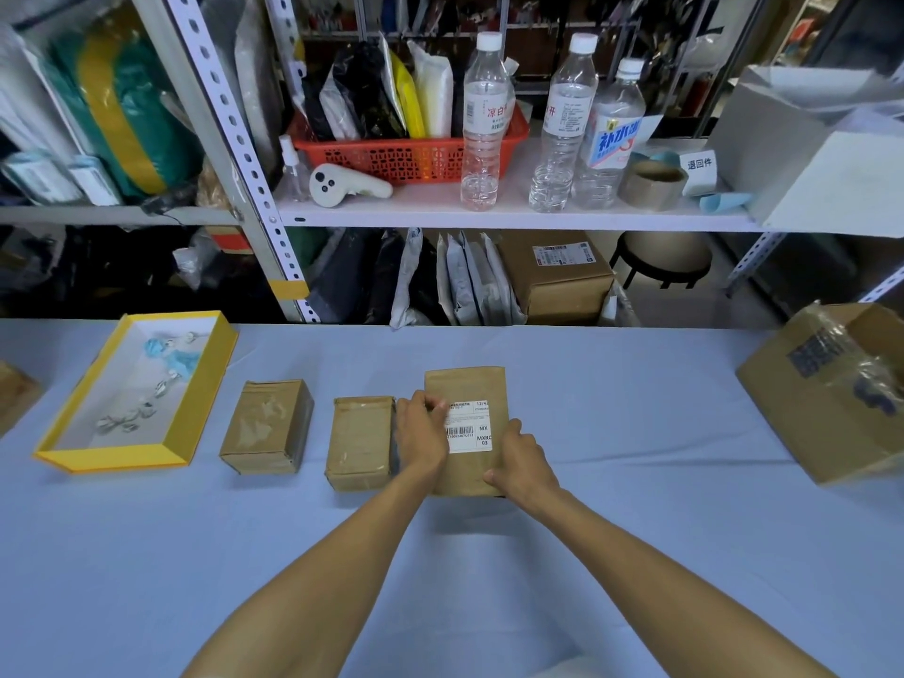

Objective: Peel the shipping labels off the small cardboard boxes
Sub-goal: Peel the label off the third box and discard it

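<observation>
Centrally, just right of the frame's middle, a small flat brown cardboard box is seen lying on a pale blue tablecloth, with a white printed shipping label stuck on its top face. The left hand is placed over the label's left side, with its fingertips bent down onto the upper left corner as if pinching or picking at it; whether that corner has been lifted cannot be told. The right hand is curled round the box's lower right edge, and the box is held steady by it.

To the left, two more small brown cardboard boxes, a far one and a near one, are set apart from each other, and no labels are visible on their tops. At far left a shallow yellow-rimmed tray is seen with crumpled scraps in it.

Several risks can be judged from here. If the corner is pulled fast or steeply, the label may be torn, and strips left stuck. The cardboard's brown skin may be ripped up with the adhesive. Should the steadying hold be loosened, the light box may be dragged or lifted along with the label, and the near box beside it may be knocked.
</observation>
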